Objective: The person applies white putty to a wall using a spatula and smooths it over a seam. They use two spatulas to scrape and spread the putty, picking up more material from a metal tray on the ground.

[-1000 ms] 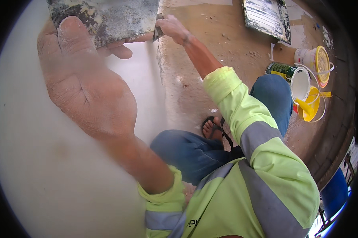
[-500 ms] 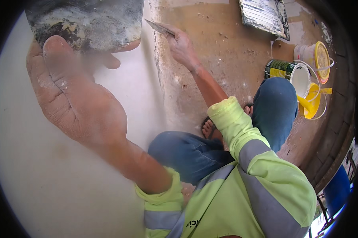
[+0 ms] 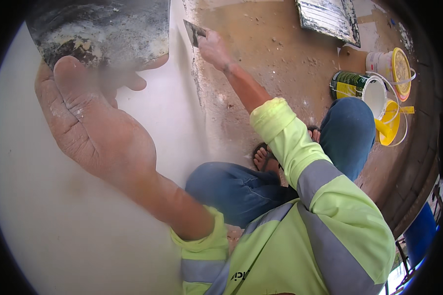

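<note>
My left hand (image 3: 101, 123) grips a plaster-smeared hawk board (image 3: 103, 32) by its near edge, with the thumb on its face and other fingers showing past the lower edge. The board is dark grey with whitish smears, and its far end runs out of view. My right hand (image 3: 214, 50) is closed round a putty knife (image 3: 192, 33); its handle is mostly hidden in the fist. The grey blade points up and left, beside the foot of the white wall (image 3: 49, 211), where a rough dark line meets the floor. Whether the blade touches the wall, I cannot tell.
On the brown, dusty floor (image 3: 265, 73) lies a white-smeared dark panel (image 3: 327, 19) at the far right. Below it are a white tub with a yellow rim (image 3: 401, 73), a green and yellow can (image 3: 346, 84) and a yellow plastic piece (image 3: 389, 128). My bent knees are close by.
The putty knife has turned from nearly edge-on to show its blade's face, and my right hand has shifted slightly left and up. The hawk board has moved a little left.
</note>
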